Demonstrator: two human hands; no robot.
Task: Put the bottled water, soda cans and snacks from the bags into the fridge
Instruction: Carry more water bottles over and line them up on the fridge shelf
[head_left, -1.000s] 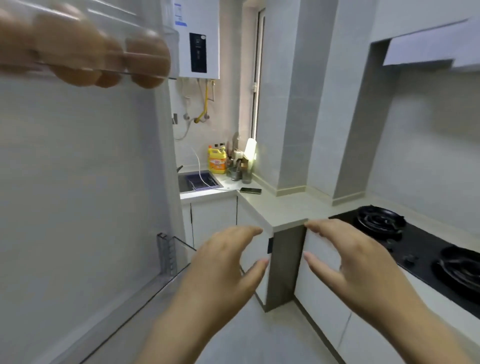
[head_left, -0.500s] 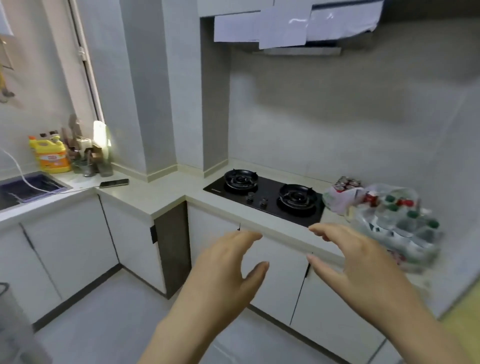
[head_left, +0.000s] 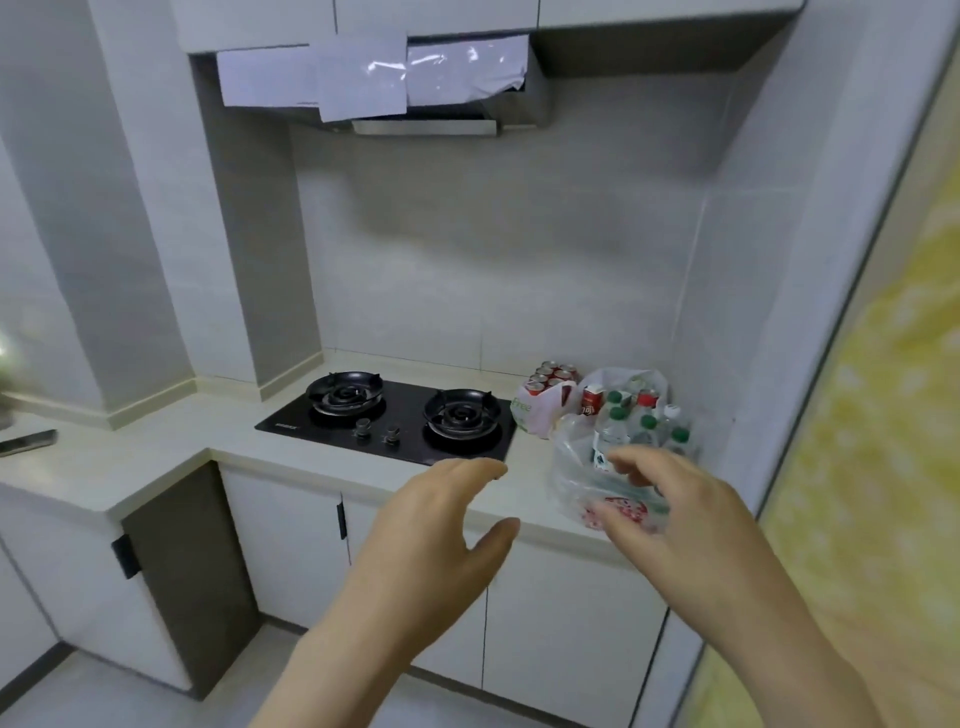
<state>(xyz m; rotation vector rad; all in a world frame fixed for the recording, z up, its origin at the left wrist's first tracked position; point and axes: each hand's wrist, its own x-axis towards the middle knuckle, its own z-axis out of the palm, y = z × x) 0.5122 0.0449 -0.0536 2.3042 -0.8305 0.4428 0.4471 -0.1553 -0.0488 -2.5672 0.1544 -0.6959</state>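
Note:
A clear plastic bag (head_left: 574, 467) stands on the counter to the right of the stove, holding several water bottles (head_left: 618, 421) with green and red caps. Behind it, a white bag (head_left: 540, 413) holds several red soda cans (head_left: 553, 375). My right hand (head_left: 675, 512) hovers in front of the clear bag with fingers spread, holding nothing. My left hand (head_left: 441, 535) is raised over the counter edge, left of the bags, fingers apart and empty. The fridge is out of view.
A black two-burner gas stove (head_left: 389, 418) sits in the pale counter (head_left: 156, 457), with a range hood (head_left: 426, 111) above. A phone (head_left: 28, 441) lies at far left. White cabinets (head_left: 291, 535) run below. A yellow patterned surface (head_left: 872, 467) fills the right edge.
The view has swung right, from the fridge door and sink corner to the stove and bags. Both hands stay raised and empty, and the right hand now reaches the clear bag.

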